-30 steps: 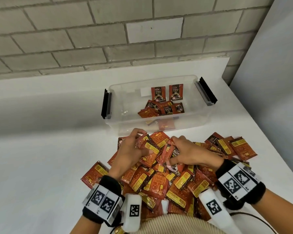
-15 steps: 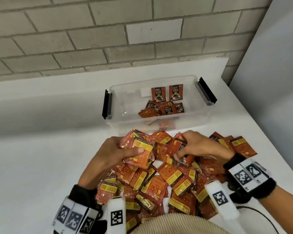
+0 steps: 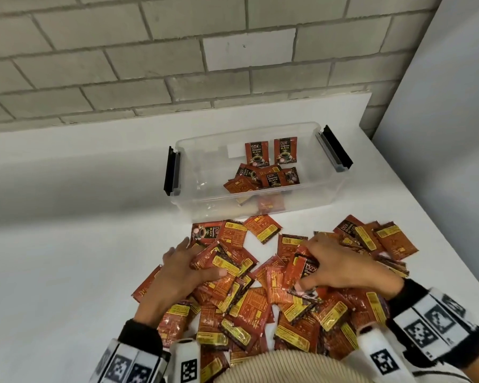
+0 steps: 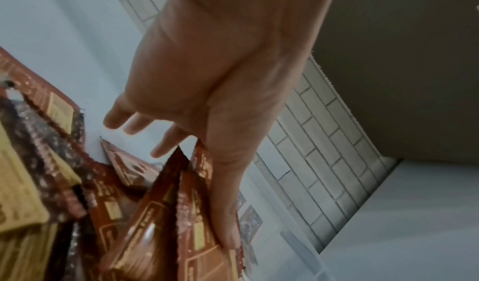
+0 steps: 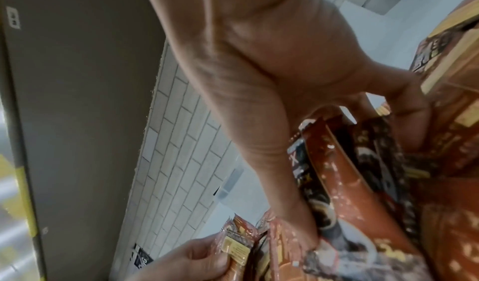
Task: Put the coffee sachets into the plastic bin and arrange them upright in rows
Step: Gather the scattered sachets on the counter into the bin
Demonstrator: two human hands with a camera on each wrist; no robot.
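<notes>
A heap of red and yellow coffee sachets (image 3: 255, 308) lies on the white table in front of the clear plastic bin (image 3: 194, 194). Two sachets (image 3: 270, 152) stand upright against the bin's far wall, and several more (image 3: 260, 179) lie flat on its floor. My left hand (image 3: 202, 258) holds a bunch of sachets (image 4: 160, 224) on the heap's left, thumb pressed on top. On the right, my right hand (image 3: 307, 265) pinches another bunch (image 5: 350, 183) between thumb and fingers. Both hands are near the heap, short of the bin.
The bin has black latches at its left (image 3: 169, 172) and right (image 3: 336, 147) ends and no lid. A grey brick wall (image 3: 150, 64) runs behind the table. The table's right edge (image 3: 426, 205) slants past the heap. Bare tabletop (image 3: 67, 258) spreads to the left.
Both hands have gathered bunches of sachets out of the heap. They have since drawn a little apart and back toward me, lower over the heap.
</notes>
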